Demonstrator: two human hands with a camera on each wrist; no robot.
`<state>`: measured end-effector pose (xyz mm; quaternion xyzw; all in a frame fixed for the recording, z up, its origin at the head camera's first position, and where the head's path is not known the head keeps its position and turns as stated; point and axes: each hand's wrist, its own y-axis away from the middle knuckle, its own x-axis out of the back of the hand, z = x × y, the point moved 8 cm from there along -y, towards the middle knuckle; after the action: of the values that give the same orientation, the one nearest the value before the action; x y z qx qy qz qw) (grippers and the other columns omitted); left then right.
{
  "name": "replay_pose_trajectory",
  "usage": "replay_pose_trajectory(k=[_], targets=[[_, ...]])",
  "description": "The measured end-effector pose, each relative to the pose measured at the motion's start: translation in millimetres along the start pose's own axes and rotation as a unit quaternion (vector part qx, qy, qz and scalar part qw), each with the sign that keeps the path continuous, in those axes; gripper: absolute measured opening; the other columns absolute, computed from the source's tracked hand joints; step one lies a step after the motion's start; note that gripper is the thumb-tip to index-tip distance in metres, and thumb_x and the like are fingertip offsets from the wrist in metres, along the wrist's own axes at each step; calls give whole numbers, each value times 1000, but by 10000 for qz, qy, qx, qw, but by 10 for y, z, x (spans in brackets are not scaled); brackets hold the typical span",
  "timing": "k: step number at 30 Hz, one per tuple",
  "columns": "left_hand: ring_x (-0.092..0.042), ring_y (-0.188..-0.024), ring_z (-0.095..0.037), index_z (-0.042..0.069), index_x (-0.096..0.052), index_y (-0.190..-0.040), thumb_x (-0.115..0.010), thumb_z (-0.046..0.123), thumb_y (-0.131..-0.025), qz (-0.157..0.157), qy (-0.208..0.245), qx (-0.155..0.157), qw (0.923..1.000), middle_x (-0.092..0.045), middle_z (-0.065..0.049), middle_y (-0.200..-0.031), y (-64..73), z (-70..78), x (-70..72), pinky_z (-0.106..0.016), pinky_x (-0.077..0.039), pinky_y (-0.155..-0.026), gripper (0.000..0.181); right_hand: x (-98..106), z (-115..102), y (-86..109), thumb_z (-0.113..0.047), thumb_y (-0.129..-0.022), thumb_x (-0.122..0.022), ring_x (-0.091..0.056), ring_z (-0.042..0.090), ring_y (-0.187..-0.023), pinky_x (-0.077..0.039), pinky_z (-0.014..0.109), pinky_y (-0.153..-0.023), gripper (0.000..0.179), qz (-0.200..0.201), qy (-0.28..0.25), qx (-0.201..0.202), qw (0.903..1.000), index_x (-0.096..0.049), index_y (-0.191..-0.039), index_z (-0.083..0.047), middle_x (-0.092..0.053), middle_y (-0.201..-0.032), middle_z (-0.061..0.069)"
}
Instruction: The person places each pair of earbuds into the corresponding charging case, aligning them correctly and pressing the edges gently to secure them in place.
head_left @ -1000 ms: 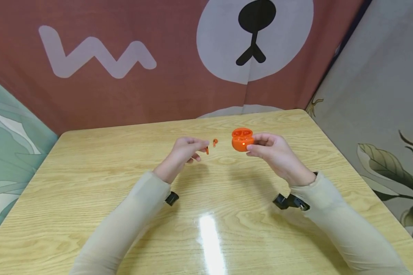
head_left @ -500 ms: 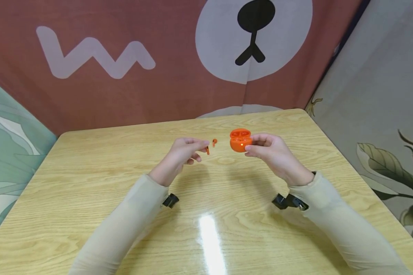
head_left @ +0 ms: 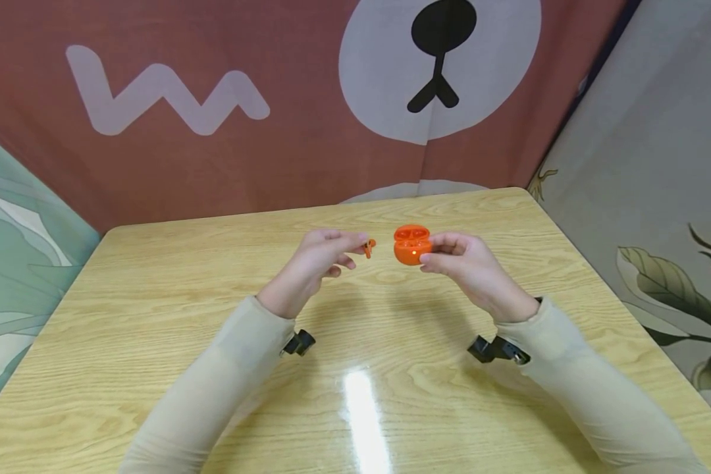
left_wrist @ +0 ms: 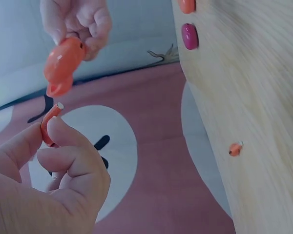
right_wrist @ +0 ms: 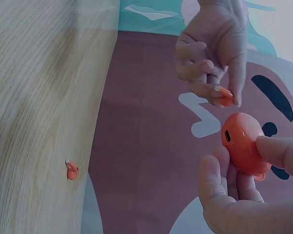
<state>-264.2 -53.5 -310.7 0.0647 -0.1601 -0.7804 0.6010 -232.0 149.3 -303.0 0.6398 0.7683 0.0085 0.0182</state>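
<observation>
Between thumb and fingertips, my left hand [head_left: 320, 260] pinches an orange earbud [left_wrist: 50, 122], its pale-tipped stem pointing toward the case in the left wrist view. Facing it, my right hand [head_left: 471, 263] grips a rounded orange earbud case [head_left: 412, 252] by its side, thumb in front and fingers behind. The case lid [head_left: 411, 233] stands up, and a small light shows on the front. A second orange earbud [right_wrist: 72, 170] lies on the table; in the head view the held earbud overlaps it. A short gap separates the held earbud from the case.
The wood-grain table [head_left: 184, 296] reaches back to a reddish curtain [head_left: 302, 151] with a bear print. One orange and one magenta rounded thing [left_wrist: 189, 36] show near the table edge in the left wrist view. Small black cameras [head_left: 494, 349] are strapped to both wrists.
My left hand has shifted slightly up and right with its earbud, closer to the case. My right hand has brought the case a little left and down.
</observation>
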Motion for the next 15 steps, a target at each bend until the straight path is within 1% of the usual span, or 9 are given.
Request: replay_pose_trajectory(k=[4, 7, 13, 15], targets=[[-56, -65, -12, 7, -71, -114, -70, 27, -92, 70, -8, -29, 10000, -69, -4, -99, 18, 44, -49, -20, -37, -53, 30, -6, 19, -5, 7, -90, -60, -64, 13, -86, -54, 31, -83, 21, 45, 98, -57, 9999, -54, -110, 9, -61, -99, 5], [-57, -68, -15, 8, -71, -112, -70, 28, -91, 83, -2, -107, 9999, -69, -5, -99, 37, 85, -91, -22, -35, -56, 29, -10, 26, -5, 7, -90, -60, -64, 13, -87, -55, 30, -83, 21, 50, 142, -104, 9998, -53, -110, 9, -61, -100, 5], [-57, -69, -15, 8, -72, -109, -70, 29, -91, 84, 23, -203, 9998, -69, -10, -106, 68, 143, -163, -22, -35, -56, 27, -21, 28, -12, 5, -91, -61, -64, 13, -88, -54, 31, -84, 23, 29, 218, -150, 9996, -53, -111, 10, -61, -101, 6], [-57, -68, -14, 8, -72, -108, -71, 29, -90, 115, 9, -243, 9996, -69, -9, -103, 76, 163, -179, -23, -35, -56, 28, -28, 25, -17, 4, -91, -61, -64, 13, -88, -54, 31, -85, 24, 10, 223, -140, 9997, -53, -112, 11, -61, -101, 6]])
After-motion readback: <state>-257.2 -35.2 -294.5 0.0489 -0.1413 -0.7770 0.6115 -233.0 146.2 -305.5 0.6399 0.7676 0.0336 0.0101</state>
